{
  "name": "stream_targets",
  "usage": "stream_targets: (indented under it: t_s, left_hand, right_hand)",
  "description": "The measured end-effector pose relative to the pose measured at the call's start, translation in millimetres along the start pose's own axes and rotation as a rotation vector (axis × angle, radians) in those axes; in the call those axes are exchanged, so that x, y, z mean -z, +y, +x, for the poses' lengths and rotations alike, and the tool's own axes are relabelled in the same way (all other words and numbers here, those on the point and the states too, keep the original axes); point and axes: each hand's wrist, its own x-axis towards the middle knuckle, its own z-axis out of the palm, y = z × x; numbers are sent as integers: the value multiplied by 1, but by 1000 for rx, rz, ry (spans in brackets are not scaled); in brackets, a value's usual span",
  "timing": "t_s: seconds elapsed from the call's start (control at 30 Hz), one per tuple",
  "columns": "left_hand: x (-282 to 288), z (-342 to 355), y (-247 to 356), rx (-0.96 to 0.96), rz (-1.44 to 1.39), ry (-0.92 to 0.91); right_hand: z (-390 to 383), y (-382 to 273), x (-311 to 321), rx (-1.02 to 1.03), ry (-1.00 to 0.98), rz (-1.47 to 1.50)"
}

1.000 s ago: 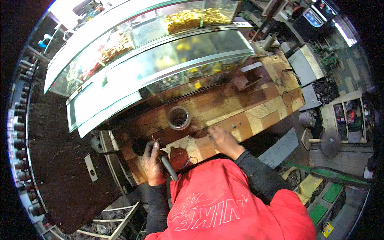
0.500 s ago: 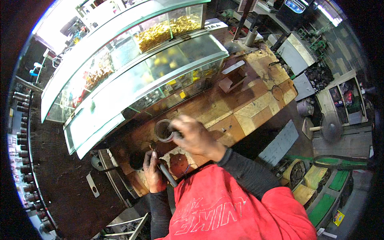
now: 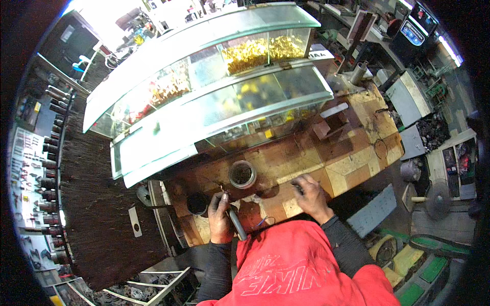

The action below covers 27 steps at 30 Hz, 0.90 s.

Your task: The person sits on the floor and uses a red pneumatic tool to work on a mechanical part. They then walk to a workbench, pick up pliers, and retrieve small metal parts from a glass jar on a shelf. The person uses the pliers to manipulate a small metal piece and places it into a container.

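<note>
My left hand (image 3: 219,222) is closed in a pinch over the workbench, thumb and fingers together. A small brass-coloured piece (image 3: 221,188) sticks up at its fingertips; its kind is too small to tell. Against the palm side slants a grey rod-like handle (image 3: 236,224); whether the hand grips it I cannot tell. A round clear jar (image 3: 242,174) with dark contents stands just beyond, to the right of that hand. Farther right, over the bench near its front edge, my right hand (image 3: 311,198) has its fingers curled downward; anything in them is hidden.
A glass display case (image 3: 224,102) with bins of golden and coloured small parts spans the bench's back. A dark round cup (image 3: 196,203) sits left of my left hand. A brown block-like holder (image 3: 329,125) stands at the right. Brown patched wood forms the bench top (image 3: 301,168).
My right hand has moved away from the jar to the right, over the bench. My left hand keeps its pinch. The whole view has shifted, so the bench appears farther right.
</note>
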Motion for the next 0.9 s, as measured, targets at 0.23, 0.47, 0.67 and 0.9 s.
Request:
stream_targets:
  t_s: [0.23, 0.47, 0.67, 0.9]
  left_hand:
    - [4, 2, 6, -286, 306, -25]
    - [30, 33, 25, 432, -181, -312]
    - [13, 16, 46, 318, 318, -436]
    - [-43, -4, -9, 554, 418, -892]
  right_hand:
    - [59, -103, -40, 621, -12, -220]
    - [32, -69, -45, 539, 24, -69]
    - [-86, -130, 23, -20, 344, -2]
    - [-376, -359, 234, -397, 1054, -934]
